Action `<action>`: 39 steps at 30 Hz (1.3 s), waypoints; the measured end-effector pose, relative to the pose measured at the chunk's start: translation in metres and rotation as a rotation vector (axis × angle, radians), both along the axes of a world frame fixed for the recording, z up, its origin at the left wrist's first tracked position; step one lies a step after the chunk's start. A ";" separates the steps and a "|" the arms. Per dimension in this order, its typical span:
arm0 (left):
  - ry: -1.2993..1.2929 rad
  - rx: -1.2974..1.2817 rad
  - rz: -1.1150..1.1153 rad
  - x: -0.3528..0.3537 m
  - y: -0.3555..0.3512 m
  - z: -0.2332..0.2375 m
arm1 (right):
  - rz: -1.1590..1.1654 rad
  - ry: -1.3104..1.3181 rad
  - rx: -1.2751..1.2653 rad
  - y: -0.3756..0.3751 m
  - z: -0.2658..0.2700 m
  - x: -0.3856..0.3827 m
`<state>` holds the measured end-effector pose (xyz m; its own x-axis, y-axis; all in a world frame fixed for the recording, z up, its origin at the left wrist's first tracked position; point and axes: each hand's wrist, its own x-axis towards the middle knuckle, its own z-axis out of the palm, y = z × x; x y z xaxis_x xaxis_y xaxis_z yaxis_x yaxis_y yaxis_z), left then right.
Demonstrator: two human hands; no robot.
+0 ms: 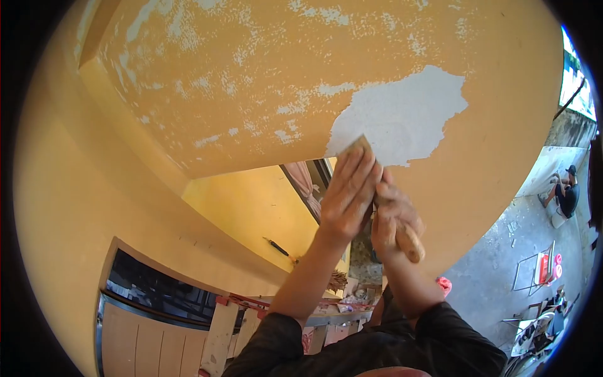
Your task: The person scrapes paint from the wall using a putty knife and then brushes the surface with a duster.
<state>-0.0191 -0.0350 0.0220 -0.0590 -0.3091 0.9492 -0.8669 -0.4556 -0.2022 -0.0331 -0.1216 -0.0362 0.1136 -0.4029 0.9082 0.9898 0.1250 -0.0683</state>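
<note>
Your right hand (392, 217) wraps a smooth, worn wooden handle (409, 242). The blade (355, 147) under your left hand (348, 195) looks thin and dull, without gloss. Overhead, the yellow paint (251, 81) is matt and flaking, and the bared patch (402, 116) is chalky white and rough. Your sleeves (452, 339) are dark cloth.

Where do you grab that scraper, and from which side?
Grab the scraper by its round wooden handle, from below: the flat blade lies against the ceiling. The right hand wraps the handle; the left hand presses near the blade.
</note>
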 end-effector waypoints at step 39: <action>0.564 -0.382 0.213 -0.147 0.039 -0.186 | -0.067 0.707 -0.508 0.035 -0.093 -0.165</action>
